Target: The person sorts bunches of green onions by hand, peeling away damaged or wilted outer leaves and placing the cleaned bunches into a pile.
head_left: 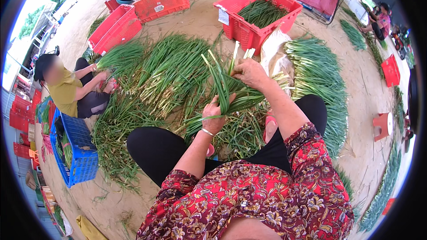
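My left hand (214, 114), with a bracelet at its wrist, is closed around a bunch of green onions (244, 98) held above my lap. Just above and to its right, my right hand (251, 73) pinches stalks near their pale root ends. Some white ends stick up past its fingers; exactly which stalks it grips is partly hidden. Beyond my left hand lies a loose heap of green onions (178, 64) with yellowish roots. To my right, cleaner green onions (318, 73) lie in a long row with white ends toward me. Leaf scraps (244, 133) litter the ground between my feet.
A red crate (253, 40) holding green onions stands ahead, beside a white sack (276, 55). At the left a co-worker (66, 82) sits handling green onions, near a blue crate (84, 151). More red crates (160, 2) stand far left. A red stool (382, 126) is at right.
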Motion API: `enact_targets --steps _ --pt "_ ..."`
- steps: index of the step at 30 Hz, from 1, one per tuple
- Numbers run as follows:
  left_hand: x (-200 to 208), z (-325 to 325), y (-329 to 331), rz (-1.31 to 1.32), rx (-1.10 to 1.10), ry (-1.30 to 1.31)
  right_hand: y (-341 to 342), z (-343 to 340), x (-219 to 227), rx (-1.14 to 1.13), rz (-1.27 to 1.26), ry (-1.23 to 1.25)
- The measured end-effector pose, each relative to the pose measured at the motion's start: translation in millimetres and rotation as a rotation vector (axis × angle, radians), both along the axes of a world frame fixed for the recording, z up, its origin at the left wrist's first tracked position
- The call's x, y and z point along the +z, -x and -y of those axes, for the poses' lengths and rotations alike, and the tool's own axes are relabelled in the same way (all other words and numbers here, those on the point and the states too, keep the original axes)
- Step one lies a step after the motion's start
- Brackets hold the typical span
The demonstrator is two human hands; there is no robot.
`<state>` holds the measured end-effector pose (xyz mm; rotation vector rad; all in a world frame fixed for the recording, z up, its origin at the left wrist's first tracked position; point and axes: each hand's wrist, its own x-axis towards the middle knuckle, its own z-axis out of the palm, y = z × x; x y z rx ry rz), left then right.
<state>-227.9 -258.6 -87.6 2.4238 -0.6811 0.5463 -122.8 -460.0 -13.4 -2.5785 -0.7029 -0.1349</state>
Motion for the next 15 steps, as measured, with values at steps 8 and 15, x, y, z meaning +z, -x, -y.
enact_targets --steps 8,15 --pt "-16 -6 -6 -0.122 0.064 0.125 3 6 28 0.104 -0.465 -0.786" --pt "-4 -11 -14 -0.24 0.072 0.28 29 32 81 0.576 -0.692 -1.413"
